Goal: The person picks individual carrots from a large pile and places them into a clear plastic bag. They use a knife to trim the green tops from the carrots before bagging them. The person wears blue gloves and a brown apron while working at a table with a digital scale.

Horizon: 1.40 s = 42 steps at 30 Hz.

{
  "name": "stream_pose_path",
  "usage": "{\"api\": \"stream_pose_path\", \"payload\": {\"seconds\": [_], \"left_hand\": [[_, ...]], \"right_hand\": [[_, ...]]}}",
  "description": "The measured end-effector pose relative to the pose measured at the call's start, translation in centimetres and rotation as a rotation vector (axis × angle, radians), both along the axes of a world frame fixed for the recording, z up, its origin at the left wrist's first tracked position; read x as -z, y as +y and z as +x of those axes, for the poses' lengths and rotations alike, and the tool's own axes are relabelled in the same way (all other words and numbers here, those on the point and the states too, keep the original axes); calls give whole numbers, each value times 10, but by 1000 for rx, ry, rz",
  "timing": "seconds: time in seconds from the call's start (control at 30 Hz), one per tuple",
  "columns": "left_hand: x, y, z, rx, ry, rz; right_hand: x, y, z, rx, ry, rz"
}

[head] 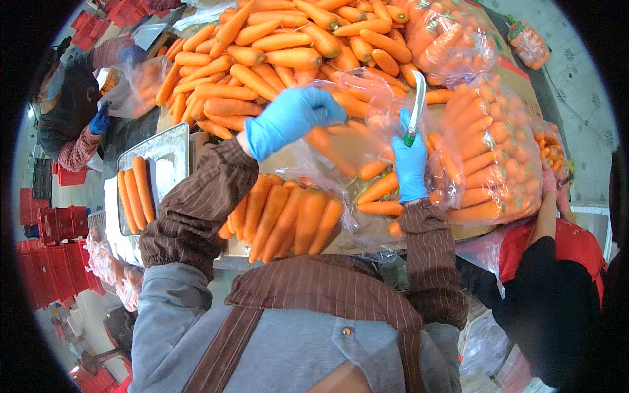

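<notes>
My right hand, in a blue glove, grips a small curved knife by its green handle, blade pointing away from me. My left hand, also gloved, is bent over the table with its fingers curled; whether anything is in them is hidden. Just below those fingers is a motion-blurred carrot. Clear plastic film lies crumpled between the hands. Nearer my body, a clear bag of carrots lies below my left forearm. Loose carrots with green stem ends lie left of my right hand.
A large carrot pile covers the far table. Filled bags stand at the right. Three carrots lie on a metal tray at left. One co-worker handles a bag at left; another person's arm reaches in from the right.
</notes>
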<state>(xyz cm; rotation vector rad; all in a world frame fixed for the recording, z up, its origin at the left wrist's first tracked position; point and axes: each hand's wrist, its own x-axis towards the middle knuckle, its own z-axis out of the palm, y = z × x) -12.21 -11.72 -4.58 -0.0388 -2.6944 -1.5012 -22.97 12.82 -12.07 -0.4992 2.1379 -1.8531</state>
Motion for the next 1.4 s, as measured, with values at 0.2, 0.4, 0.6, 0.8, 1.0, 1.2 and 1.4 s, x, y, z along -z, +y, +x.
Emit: {"api": "stream_pose_path", "payload": {"seconds": [0.2,0.4,0.6,0.8,1.0,1.2,1.4], "left_hand": [[50,47,-4,308,-150,-554],[44,64,-18,435,-72,-844],[-20,46,20,-33,101,212],[-48,73,54,-41,109,874],[-59,81,68,-62,253,875],[-63,76,79,-58,194,792],[-55,72,85,20,14,235]], "right_hand": [[-42,26,22,-118,45,-29],[-74,75,89,-26,-82,-166],[-76,65,118,-22,-82,-188],[-79,46,121,-110,-376,-515],[-94,51,116,-62,-280,-490],[-96,53,110,-80,-230,-457],[-102,65,102,-129,39,-303]]}}
